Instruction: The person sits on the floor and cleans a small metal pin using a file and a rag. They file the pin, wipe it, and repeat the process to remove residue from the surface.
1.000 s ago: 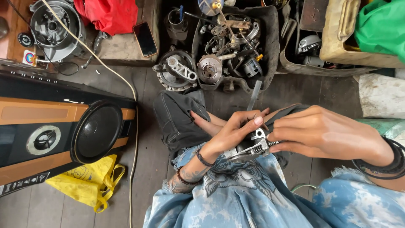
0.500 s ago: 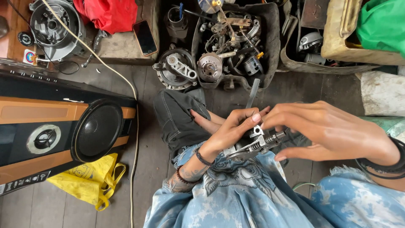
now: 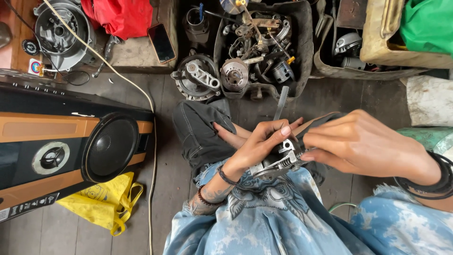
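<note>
A small grey metal engine part with a coil spring (image 3: pixel 282 158) sits over my lap, held between both hands. My left hand (image 3: pixel 257 146) curls around its left side, the thumb pressing on top. From the right, my right hand (image 3: pixel 363 144) covers it, fingertips pinching the spring end. A thin flat metal strip (image 3: pixel 281 101) sticks up from behind my left fingers. Dark bands circle both wrists. My blue-and-white bleached trousers (image 3: pixel 264 217) fill the lower frame.
A black tray (image 3: pixel 304 52) of greasy metal parts lies ahead, with a round engine cover (image 3: pixel 198 78) beside it. A large black-and-orange speaker (image 3: pixel 61 146) lies at left, above a yellow bag (image 3: pixel 106 203). A phone (image 3: pixel 161 42), red cloth (image 3: pixel 122 16) and white cord (image 3: pixel 118 78) lie further back.
My right hand has drawn slightly to the right, uncovering more of the part and its spring. My left hand keeps its grip with little movement.
</note>
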